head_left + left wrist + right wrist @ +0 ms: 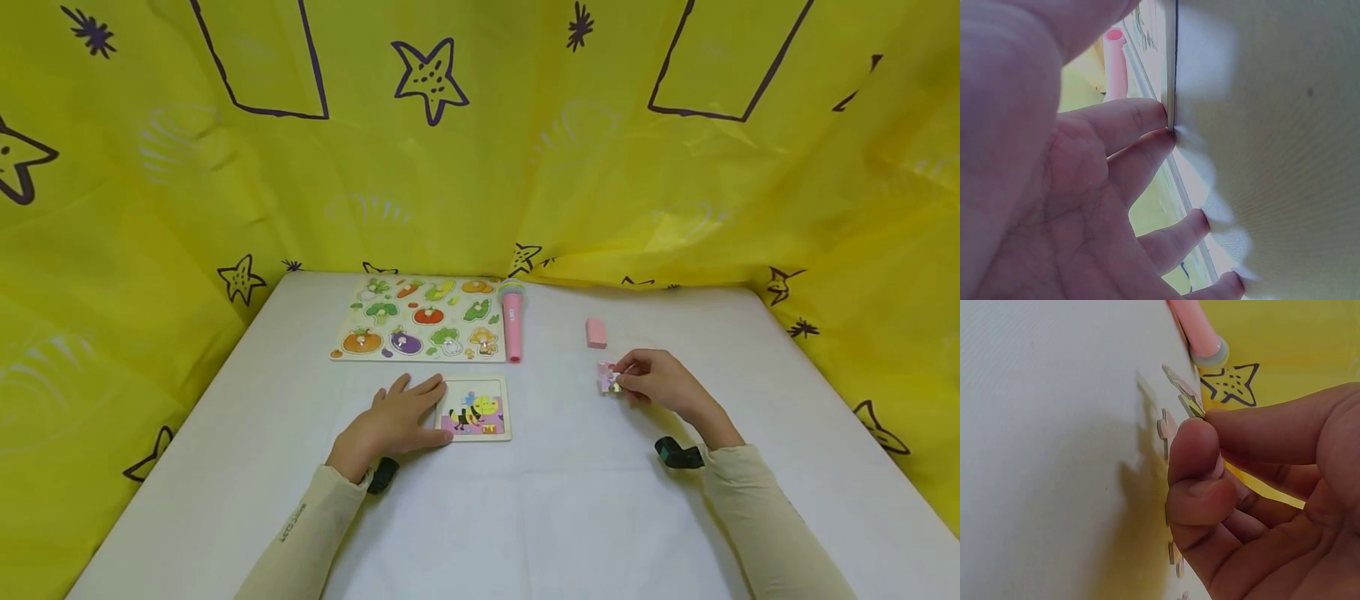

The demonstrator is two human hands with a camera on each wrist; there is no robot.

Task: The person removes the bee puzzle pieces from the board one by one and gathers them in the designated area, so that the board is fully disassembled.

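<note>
A small jigsaw tray (507,408) with a bee picture lies flat on the white table, part of its picture filled with pieces. My left hand (397,417) rests at its left side, fingers spread and mostly straight, thumb by the lower left corner. In the left wrist view, the fingertips (1159,116) meet the tray's edge. Off to the right, my right hand (663,383) pinches a jigsaw piece (1192,405) between thumb and index finger, tilted up from the table. Several other jigsaw pieces (1165,434) lie beneath that hand, partly hidden by its fingers.
A vegetable peg board (416,354) lies behind the tray, with a pink toy microphone (513,325) along its right edge. Beyond the right hand sits a pink block (596,332). Yellow patterned cloth (480,183) hangs around the table's back and sides.
</note>
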